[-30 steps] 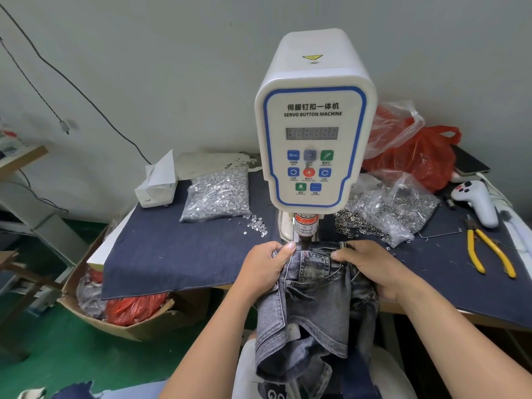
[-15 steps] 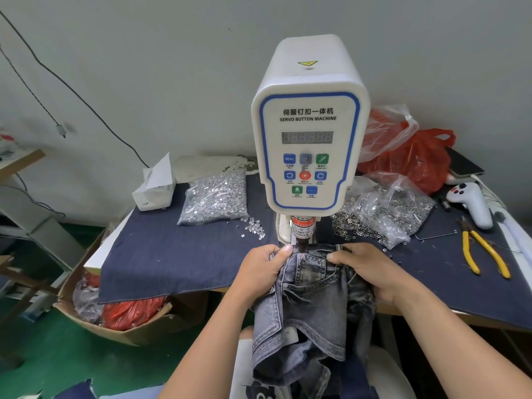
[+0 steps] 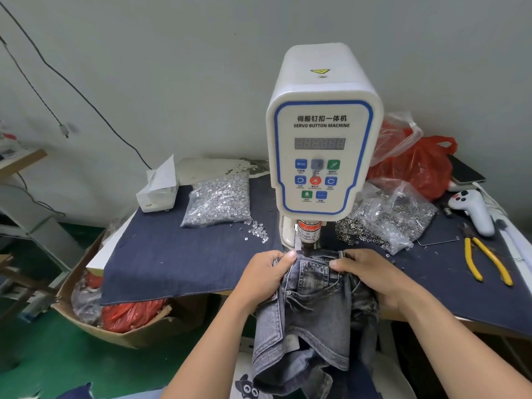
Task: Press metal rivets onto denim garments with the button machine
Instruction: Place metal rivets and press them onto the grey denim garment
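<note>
We see a table (image 3: 489, 326) covered with a dark blue denim cloth (image 3: 172, 260), and on it stands the white button machine (image 3: 322, 145). To its left on the cloth lie a clear bag of silver rivets (image 3: 218, 201) with a few loose rivets (image 3: 257, 231) spilled beside it, and a white tissue box (image 3: 158, 191) near the back corner. To its right lie a bag of dark metal rings (image 3: 394, 217), a red plastic bag (image 3: 423, 165), a white handheld controller (image 3: 472, 211) and yellow-handled pliers (image 3: 486, 260).
</note>
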A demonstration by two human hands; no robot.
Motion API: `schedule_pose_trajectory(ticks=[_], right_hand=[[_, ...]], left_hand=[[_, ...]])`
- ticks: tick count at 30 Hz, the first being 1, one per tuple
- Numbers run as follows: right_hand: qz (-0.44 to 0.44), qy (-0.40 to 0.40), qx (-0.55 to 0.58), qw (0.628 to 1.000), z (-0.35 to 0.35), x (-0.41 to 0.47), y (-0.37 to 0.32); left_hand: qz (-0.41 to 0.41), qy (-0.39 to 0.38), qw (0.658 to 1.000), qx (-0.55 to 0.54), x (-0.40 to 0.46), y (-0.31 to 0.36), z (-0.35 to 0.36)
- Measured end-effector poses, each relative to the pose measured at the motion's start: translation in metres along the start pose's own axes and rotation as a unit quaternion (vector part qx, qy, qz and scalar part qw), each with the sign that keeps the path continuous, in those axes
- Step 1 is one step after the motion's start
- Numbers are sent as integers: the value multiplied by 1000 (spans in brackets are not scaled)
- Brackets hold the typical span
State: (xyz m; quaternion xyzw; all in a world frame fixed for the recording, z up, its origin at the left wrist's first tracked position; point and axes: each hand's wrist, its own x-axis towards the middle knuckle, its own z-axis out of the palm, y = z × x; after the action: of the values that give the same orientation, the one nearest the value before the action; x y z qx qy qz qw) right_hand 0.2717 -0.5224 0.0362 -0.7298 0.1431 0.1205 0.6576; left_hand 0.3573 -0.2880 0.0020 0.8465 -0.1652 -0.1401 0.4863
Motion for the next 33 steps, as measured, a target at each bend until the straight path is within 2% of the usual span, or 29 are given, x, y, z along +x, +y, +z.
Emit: schedule_pose_trajectory(ticks=[4, 6, 8, 9, 11, 12, 14, 16, 17, 20, 25, 28, 30, 33], right_hand=[[-21, -84, 27, 996, 5, -12, 5], [-77, -56, 10, 995, 11, -10, 3], [-102, -32, 25, 994, 13, -7, 0], [-96, -47, 23, 994, 12, -6, -2], [-54, -121, 18, 991, 2, -8, 0], [-32, -149, 30, 988, -4, -9, 3], [-19, -152, 49, 987, -19, -9, 8], [-25, -121, 69, 990, -28, -5, 12], [-26, -109, 83, 990, -30, -3, 13], [-36, -92, 72, 992, -31, 3, 17], [-35, -84, 132, 987, -32, 5, 22], [-35, -79, 142, 986, -32, 6, 23], [-31, -76, 147, 986, -31, 7, 23], [-28, -75, 143, 986, -31, 7, 24]], left_hand=[[23, -59, 995, -76, -23, -2, -2], [16, -67, 989, -134, -23, 4, -6], [-25, -86, 971, -221, -19, 12, -15], [-45, -113, 966, -229, -16, 13, -20], [-72, -132, 979, -136, -11, 12, -32], [-74, -93, 990, -73, -7, 9, -37], [-67, 65, 995, 41, 8, 0, -48], [-63, 215, 963, 148, 22, -11, -59], [-70, 233, 955, 172, 29, -15, -62], [-63, 205, 950, 228, 45, -26, -56], [-56, 236, 934, 262, 47, -25, -47], [-19, 235, 957, 169, 33, -9, -42], [20, 160, 984, 70, 18, 10, -27], [45, 54, 998, 3, -1, 28, -4]])
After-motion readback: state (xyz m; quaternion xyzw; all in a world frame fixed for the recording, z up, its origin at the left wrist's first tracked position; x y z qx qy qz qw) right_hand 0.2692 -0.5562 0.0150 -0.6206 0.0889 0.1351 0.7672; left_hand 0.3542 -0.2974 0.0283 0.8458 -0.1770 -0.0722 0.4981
